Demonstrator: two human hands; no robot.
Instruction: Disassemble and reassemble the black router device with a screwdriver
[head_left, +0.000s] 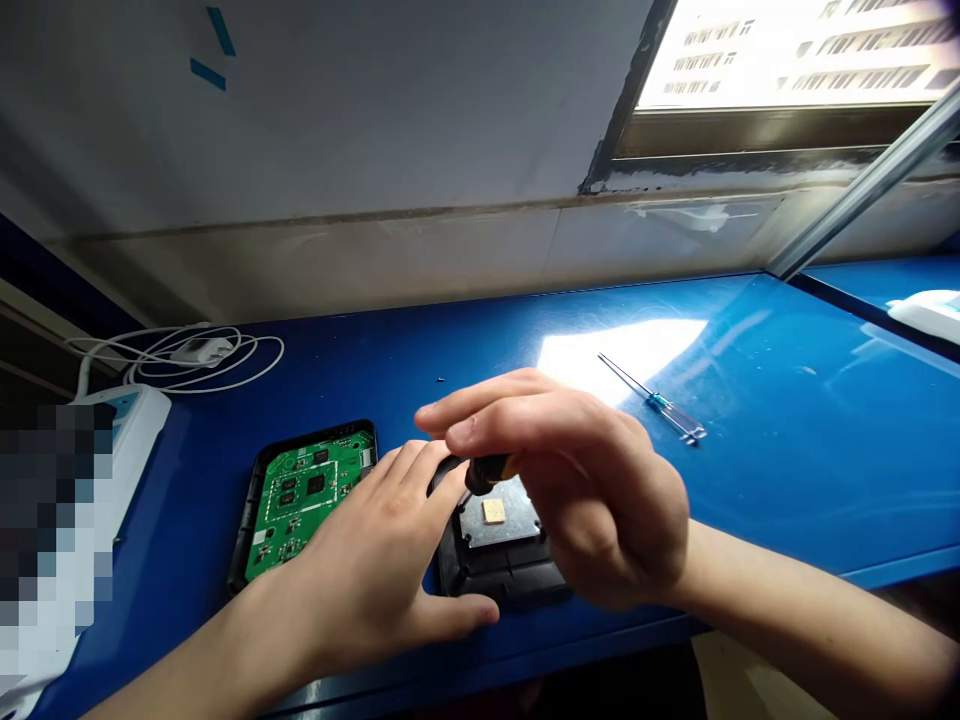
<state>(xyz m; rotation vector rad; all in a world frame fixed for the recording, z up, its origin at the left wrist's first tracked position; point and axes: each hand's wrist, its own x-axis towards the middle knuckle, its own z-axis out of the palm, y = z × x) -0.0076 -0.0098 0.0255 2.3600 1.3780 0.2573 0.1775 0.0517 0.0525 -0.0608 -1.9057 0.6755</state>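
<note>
My right hand [600, 490] is closed round a screwdriver with a black and yellow handle [487, 472]. Its shaft and tip are mostly hidden by my fingers. Below it lies a black plastic housing [499, 580] holding a grey metal plate [480, 530] with a small cream square pad [493, 512] on it. My left hand [386, 540] lies palm down over the left side of this housing, fingers stretched and thumb spread near the lower edge. Just left of that hand, partly covered by it, is a green circuit board [300, 500] in another black shell [244, 535].
A second screwdriver with a clear handle [675, 418] rests on the blue table [780, 460] to the right. One tiny dark piece [440, 379] lies beyond my hands. At left are a white cable [259, 375] and a white power strip [146, 425]. A wall stands behind.
</note>
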